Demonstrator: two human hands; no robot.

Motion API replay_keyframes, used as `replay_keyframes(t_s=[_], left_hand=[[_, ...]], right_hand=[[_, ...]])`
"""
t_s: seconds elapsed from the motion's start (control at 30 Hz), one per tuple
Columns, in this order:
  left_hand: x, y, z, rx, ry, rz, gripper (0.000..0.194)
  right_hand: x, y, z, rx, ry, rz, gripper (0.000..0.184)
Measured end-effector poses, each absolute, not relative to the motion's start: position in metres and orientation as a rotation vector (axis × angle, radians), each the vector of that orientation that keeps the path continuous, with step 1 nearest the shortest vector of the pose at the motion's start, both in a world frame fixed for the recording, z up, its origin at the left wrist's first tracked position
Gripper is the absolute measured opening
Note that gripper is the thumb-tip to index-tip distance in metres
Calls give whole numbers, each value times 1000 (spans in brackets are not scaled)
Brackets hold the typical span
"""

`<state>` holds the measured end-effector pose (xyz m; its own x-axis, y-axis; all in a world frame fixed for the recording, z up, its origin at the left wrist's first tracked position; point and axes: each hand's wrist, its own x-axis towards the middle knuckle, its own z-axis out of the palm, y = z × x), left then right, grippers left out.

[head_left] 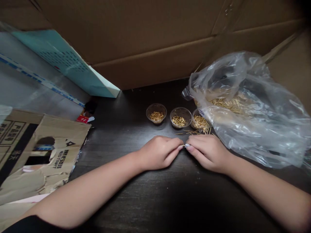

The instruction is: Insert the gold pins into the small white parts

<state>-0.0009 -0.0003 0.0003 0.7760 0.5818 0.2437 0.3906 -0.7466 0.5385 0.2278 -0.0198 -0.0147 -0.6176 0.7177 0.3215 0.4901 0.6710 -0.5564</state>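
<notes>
My left hand (159,152) and my right hand (206,153) meet at the middle of the dark wood table (116,136). Their fingertips pinch a tiny brass pin (185,145) with a pale tip from both sides, and the fingers hide most of it. Just beyond my hands stand several clear plastic cups, the nearest being (181,117), all holding brass pins. Loose brass pins (191,131) lie on the wood just behind my right hand. To the right, a crumpled clear plastic bag (252,129) holds a heap of similar pins.
A large cardboard box wall (121,35) rises behind the table. At left lie a torn printed cardboard sheet (41,152), a teal board (70,64) and a small red packet (82,119). Dark wood stretches in front of my forearms.
</notes>
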Motion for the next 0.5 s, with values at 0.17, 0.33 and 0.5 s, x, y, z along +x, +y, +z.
replay_keyframes(t_s=[0.17, 0.33, 0.5], left_hand=[[-2, 2, 2, 2390, 767, 670, 18], [-3, 3, 2, 2330, 792, 729, 17], [-3, 3, 2, 2315, 772, 736, 17]], right_hand=[[228, -19, -16, -920, -2200, 579, 22], [230, -23, -21, -1044, -2012, 477, 36], [232, -26, -20, -872, -2137, 399, 37]])
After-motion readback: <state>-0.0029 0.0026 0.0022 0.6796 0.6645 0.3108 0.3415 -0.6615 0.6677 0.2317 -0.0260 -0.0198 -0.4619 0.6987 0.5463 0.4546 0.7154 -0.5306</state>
